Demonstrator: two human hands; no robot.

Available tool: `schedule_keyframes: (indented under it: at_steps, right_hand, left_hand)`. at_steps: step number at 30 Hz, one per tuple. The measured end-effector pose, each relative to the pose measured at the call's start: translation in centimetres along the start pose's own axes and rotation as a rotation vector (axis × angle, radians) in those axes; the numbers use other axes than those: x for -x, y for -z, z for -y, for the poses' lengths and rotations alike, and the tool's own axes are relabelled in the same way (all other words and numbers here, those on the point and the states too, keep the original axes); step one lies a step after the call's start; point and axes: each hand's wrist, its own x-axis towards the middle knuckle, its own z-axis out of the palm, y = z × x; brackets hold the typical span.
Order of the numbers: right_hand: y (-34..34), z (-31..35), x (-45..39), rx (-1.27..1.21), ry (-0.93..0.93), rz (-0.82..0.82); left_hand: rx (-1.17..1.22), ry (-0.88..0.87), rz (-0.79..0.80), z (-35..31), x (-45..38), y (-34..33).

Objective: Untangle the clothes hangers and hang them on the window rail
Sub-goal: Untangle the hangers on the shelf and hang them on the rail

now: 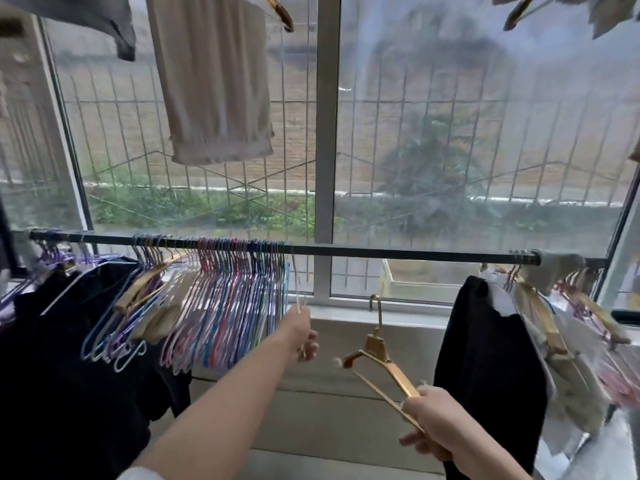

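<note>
A black window rail (381, 252) runs across the window at mid height. A dense row of coloured wire hangers (235, 292) hangs on its left half. My left hand (302, 332) holds a thin pale wire hanger (297, 282) whose hook sits on the rail just right of that row. My right hand (434, 422) grips one arm of a gold hanger (375, 353), tilted, its hook pointing up below the rail.
Dark clothes (79, 358) hang at the left and a dark garment (485, 358) at the right, with more gold hangers (543, 317) beside it. Beige trousers (214, 77) hang overhead. The window sill (363, 317) lies under a bare stretch of rail.
</note>
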Motion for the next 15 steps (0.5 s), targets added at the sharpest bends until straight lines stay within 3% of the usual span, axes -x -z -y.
schedule_keyframes:
  at_steps: [6,15]
  right_hand:
    - [0.2,0.2,-1.8,-0.063,0.012,-0.028]
    - [-0.8,4.6,-1.1,-0.110,0.077,-0.052]
  left_hand:
    - [-0.057,0.008,-0.102,2.4,-1.7,0.2]
    - [-0.214,0.007,0.112,2.1,0.4,4.1]
